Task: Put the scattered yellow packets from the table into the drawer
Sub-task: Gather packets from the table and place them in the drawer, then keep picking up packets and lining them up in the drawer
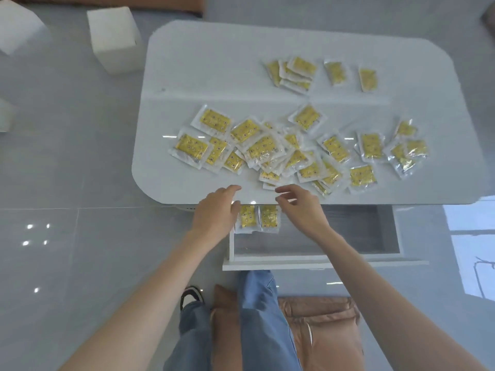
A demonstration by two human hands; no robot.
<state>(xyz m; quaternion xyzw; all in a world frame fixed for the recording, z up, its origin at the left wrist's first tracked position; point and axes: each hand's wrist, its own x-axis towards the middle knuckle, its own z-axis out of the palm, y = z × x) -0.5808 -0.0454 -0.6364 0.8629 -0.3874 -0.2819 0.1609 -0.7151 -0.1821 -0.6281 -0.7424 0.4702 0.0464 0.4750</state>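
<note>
Several yellow packets in clear wrap lie scattered over the white table, most in a heap near the front edge and a small group at the back. Below the front edge the drawer is pulled out; two yellow packets lie side by side in its left end. My left hand hovers at the table's edge just left of those two, fingers apart, holding nothing. My right hand hovers just right of them, fingers loosely curled and empty.
White boxes stand on the grey floor left of the table. A brown cushion lies under my legs in front of the drawer. The right part of the drawer holds nothing.
</note>
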